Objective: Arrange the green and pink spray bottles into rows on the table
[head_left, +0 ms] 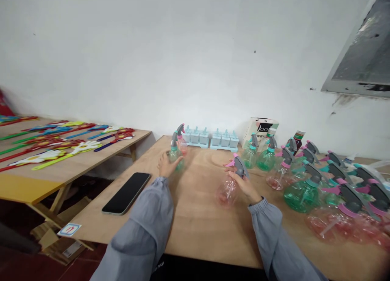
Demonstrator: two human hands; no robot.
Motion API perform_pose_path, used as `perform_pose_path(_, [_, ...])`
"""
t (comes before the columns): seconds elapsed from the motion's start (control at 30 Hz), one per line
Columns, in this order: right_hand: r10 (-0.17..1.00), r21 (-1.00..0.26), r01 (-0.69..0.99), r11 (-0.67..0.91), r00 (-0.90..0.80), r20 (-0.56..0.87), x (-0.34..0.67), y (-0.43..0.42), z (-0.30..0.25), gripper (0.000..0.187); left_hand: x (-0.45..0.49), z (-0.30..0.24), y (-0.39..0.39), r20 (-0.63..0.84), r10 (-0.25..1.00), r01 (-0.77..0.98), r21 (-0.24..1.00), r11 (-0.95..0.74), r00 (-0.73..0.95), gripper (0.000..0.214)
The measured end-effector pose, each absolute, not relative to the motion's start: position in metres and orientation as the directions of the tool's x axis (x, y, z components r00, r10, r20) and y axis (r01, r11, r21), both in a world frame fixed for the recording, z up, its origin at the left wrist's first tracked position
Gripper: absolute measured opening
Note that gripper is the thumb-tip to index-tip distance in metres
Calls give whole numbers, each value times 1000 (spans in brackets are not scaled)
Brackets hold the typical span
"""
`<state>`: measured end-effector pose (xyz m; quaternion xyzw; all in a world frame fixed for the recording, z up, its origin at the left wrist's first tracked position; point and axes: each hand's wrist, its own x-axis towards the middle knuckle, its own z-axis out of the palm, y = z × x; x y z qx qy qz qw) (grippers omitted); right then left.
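Observation:
My left hand (165, 166) is wrapped round a green spray bottle (176, 155) with a grey trigger head, standing upright on the wooden table (195, 224). A pink spray bottle (181, 140) stands just behind it. My right hand (245, 186) grips the neck of a clear pink spray bottle (227, 190) with a grey and pink trigger head, which leans over the table's middle. Both arms wear grey sleeves.
Several green and pink spray bottles (307, 191) crowd the table's right side. Light blue moulds (210, 139) and a white box (258, 130) stand at the back by the wall. A black phone (127, 192) lies near the left edge. A second table (45, 159) on the left carries coloured hand clappers.

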<state>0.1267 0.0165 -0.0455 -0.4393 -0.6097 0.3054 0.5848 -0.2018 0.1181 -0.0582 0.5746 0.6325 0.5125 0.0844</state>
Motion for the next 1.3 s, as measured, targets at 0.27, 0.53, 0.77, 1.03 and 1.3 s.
perform_pose_path(0.27, [897,-904,112,413,123,425,131,15,-47,57,-136,-89,42,541,840,757,564,-331,-36,63])
perform_pose_path(0.53, [813,-900,148,410,389,434,127,15,-51,59,-142,-87,43,555,831,767,511,-388,51,62])
perform_pose_path(0.77, [755,-861,240,448,415,508,129,17,-48,49,-138,-88,42,535,842,789,490,-372,64,60])
perform_pose_path(1.03, [737,-848,238,473,420,529,130,19,-48,43,-139,-88,42,550,832,776,494,-392,70,60])
perform_pose_path(1.3, [778,-860,230,456,366,510,132,17,-46,38,-140,-88,42,551,830,762,501,-410,84,58])
